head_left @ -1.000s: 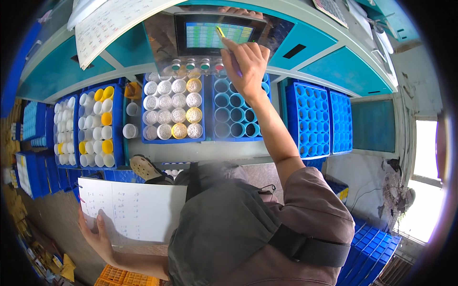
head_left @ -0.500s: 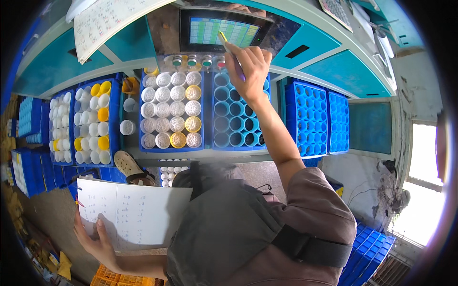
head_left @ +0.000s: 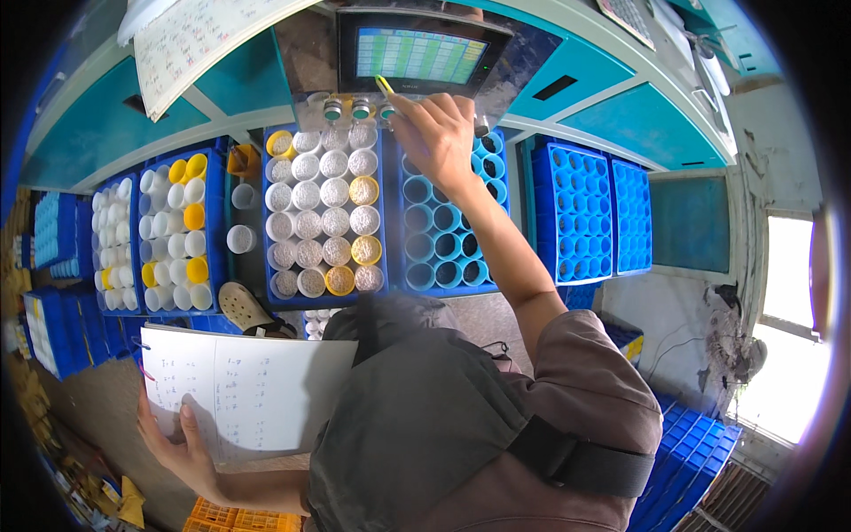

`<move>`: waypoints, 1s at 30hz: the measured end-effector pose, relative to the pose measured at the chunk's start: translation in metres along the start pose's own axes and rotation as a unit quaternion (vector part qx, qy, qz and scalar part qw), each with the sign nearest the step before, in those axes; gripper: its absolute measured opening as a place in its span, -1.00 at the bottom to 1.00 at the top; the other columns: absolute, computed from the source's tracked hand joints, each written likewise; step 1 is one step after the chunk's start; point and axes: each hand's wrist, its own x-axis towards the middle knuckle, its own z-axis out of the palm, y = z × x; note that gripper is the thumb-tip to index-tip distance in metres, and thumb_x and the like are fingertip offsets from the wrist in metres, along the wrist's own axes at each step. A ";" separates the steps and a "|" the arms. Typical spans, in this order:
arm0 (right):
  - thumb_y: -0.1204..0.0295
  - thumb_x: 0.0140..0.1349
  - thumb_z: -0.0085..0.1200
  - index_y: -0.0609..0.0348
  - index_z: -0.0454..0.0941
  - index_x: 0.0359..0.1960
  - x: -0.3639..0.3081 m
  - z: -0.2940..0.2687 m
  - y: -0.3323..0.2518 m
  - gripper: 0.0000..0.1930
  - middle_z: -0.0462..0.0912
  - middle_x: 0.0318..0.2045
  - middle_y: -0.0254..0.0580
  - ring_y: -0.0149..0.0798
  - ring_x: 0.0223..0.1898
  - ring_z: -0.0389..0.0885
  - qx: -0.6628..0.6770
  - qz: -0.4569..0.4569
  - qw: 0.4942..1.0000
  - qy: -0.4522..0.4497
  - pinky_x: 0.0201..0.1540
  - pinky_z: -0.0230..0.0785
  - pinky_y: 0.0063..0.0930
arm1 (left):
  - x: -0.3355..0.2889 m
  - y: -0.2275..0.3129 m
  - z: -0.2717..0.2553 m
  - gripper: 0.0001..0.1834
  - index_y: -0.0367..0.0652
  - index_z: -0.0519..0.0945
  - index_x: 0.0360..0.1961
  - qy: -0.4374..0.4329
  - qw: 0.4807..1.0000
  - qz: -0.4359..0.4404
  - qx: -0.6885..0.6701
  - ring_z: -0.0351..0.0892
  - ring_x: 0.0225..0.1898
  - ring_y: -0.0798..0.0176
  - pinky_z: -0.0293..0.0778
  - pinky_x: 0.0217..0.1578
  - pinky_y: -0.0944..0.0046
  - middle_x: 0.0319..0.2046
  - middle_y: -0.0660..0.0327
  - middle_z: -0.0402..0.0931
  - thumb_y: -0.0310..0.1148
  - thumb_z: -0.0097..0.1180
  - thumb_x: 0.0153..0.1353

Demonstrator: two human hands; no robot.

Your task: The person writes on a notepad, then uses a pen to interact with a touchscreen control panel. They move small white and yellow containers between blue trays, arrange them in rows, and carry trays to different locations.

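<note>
Your right hand [head_left: 436,137] pinches a slim yellow-tipped pen [head_left: 385,86] at the black-framed rectangular screen [head_left: 418,55]'s lower edge; your left hand [head_left: 188,454] clasps a white paper notebook [head_left: 284,377] at your left, handwritten columns done, blank space left

I'm standing in what looks like a small factory workroom or workshop. Teal machine panels [head_left: 651,131] run across the front, with a control screen [head_left: 421,58] and round push buttons [head_left: 333,110] among them. Rows of white, yellow and blue cups [head_left: 306,195] fill blue crates [head_left: 542,217]; orange crates [head_left: 238,518] sit low down, near a stained wall [head_left: 663,315] and stacked blue bins [head_left: 681,454].
</note>
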 end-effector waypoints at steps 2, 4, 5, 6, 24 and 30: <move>0.38 0.06 0.30 0.00 0.65 -0.15 0.002 0.004 0.000 -0.72 0.58 -0.52 -0.50 -0.39 -0.40 0.51 -0.024 -0.001 1.000 0.003 -0.21 0.17 -0.37 | 0.003 0.002 0.000 -0.42 -0.18 0.43 0.26 -0.006 1.000 -0.015 -0.018 0.42 0.05 0.07 0.34 0.04 0.09 0.03 0.03 0.47 -0.13 0.16 0.28; 0.38 0.06 0.30 -0.01 0.65 -0.14 0.003 0.006 0.000 -0.72 0.58 -0.52 -0.50 -0.39 -0.40 0.51 -0.027 -0.004 1.000 0.015 -0.21 0.17 -0.37 | 0.006 0.004 0.000 -0.41 -0.18 0.43 0.26 -0.010 0.999 -0.018 -0.029 0.42 0.06 0.07 0.34 0.04 0.09 0.02 0.03 0.46 -0.12 0.16 0.28; 0.38 0.06 0.30 -0.01 0.65 -0.15 0.003 0.006 -0.001 -0.72 0.57 -0.52 -0.50 -0.39 -0.40 0.51 -0.026 0.007 1.000 0.010 -0.21 0.17 -0.37 | 0.008 0.005 0.000 -0.41 -0.18 0.43 0.26 -0.013 0.999 -0.013 -0.032 0.42 0.06 0.07 0.35 0.03 0.10 0.02 0.04 0.45 -0.12 0.16 0.28; 0.38 0.06 0.30 -0.01 0.65 -0.15 0.004 0.006 -0.001 -0.72 0.57 -0.52 -0.49 -0.39 -0.40 0.51 -0.025 0.012 1.000 0.012 -0.21 0.17 -0.37 | 0.010 0.006 0.000 -0.41 -0.18 0.42 0.26 -0.016 0.999 -0.007 -0.035 0.42 0.06 0.07 0.35 0.03 0.10 0.01 0.04 0.45 -0.12 0.16 0.29; 0.47 0.03 0.26 0.05 0.63 -0.21 -0.010 -0.006 0.007 -0.76 0.54 -0.58 -0.43 -0.34 -0.46 0.50 -0.036 0.040 0.999 0.003 -0.25 0.14 -0.31 | 0.021 0.004 0.007 -0.41 -0.23 0.41 0.26 -0.022 0.999 -0.001 -0.038 0.39 0.12 -0.01 0.28 0.13 0.05 0.09 -0.02 0.45 -0.17 0.17 0.27; 0.48 0.05 0.23 0.03 0.61 -0.25 -0.013 -0.013 0.015 -0.80 0.55 -0.57 -0.44 -0.34 -0.44 0.51 -0.065 0.066 0.994 0.049 -0.27 0.12 -0.30 | 0.022 0.006 0.007 -0.43 -0.24 0.41 0.26 -0.022 0.999 0.004 -0.034 0.38 0.16 -0.01 0.26 0.16 0.05 0.11 -0.03 0.45 -0.21 0.16 0.28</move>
